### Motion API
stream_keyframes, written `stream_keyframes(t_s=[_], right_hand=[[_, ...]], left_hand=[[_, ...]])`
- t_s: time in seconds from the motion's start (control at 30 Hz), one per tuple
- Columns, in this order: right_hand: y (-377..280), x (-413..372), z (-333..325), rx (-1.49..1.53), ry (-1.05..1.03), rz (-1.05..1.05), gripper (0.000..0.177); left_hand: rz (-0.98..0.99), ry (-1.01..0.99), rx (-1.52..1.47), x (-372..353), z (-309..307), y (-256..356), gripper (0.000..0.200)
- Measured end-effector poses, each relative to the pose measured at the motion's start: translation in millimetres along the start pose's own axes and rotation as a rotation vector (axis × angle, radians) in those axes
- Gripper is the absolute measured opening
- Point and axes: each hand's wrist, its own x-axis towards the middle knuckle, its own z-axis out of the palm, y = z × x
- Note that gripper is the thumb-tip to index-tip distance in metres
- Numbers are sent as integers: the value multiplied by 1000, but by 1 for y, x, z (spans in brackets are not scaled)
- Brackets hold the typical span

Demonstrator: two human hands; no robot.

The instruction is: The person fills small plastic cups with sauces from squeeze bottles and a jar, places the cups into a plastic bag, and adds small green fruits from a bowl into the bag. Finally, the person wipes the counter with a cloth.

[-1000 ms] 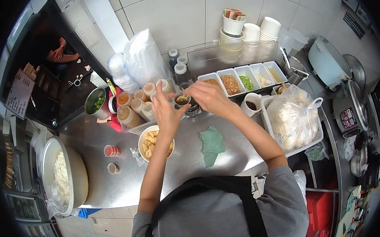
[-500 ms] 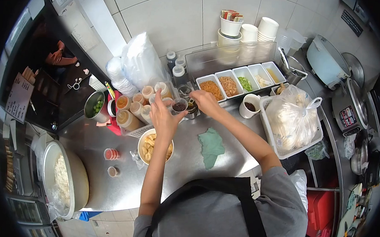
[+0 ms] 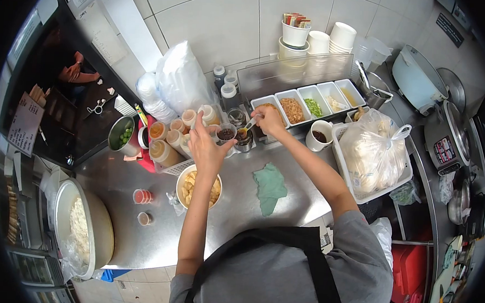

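My left hand [image 3: 206, 150] is closed on a small clear sauce cup [image 3: 226, 134] with dark contents. A small spoon [image 3: 248, 124] is pinched in my right hand [image 3: 269, 121], its lower end over a small metal container of dark sauce [image 3: 244, 143]. The cup is just left of this container. Another clear container [image 3: 236, 116] stands behind them. Under my left forearm is a white bowl [image 3: 179, 192] holding pale yellow chunks, partly hidden by the arm. A green cloth [image 3: 269, 188] lies on the steel counter [image 3: 234, 211].
Squeeze bottles [image 3: 165, 153] fill a basket at left. Topping trays [image 3: 314, 107] line the back behind a clear guard. A white mug [image 3: 319, 136] and a basket [image 3: 342, 157] with a filled plastic bag stand right. Small lidded cups [image 3: 142, 197] and a large tub [image 3: 106, 237] are left.
My right hand has lifted a little and moved to the right, showing more of the spoon. The cup in my left hand has shifted slightly left.
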Motion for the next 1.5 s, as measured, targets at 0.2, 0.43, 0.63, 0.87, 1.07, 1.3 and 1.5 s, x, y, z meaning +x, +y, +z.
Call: stream_keyframes(t_s=[0.2, 0.43, 0.63, 0.87, 1.07, 1.3, 1.5], right_hand=[[-2, 2, -13, 239, -79, 265, 14], [-27, 16, -34, 436, -140, 285, 16], [-95, 11, -47, 391, -139, -10, 16], [-125, -34, -38, -63, 72, -786, 15], [-81, -8, -42, 608, -165, 110, 16], [-43, -1, -34, 138, 37, -60, 14], [-38, -35, 19, -409, 14, -470, 17]], left_hand=[[-20, 1, 12, 2, -5, 3, 102], [-15, -47, 27, 4, -2, 0, 104], [-49, -36, 2, 10, 4, 7, 103], [-14, 39, -63, 10, 12, -1, 102], [-1, 90, -121, 7, 8, -3, 101], [8, 96, -344, -6, -3, -14, 103], [-15, -1, -363, -34, -59, -4, 104]])
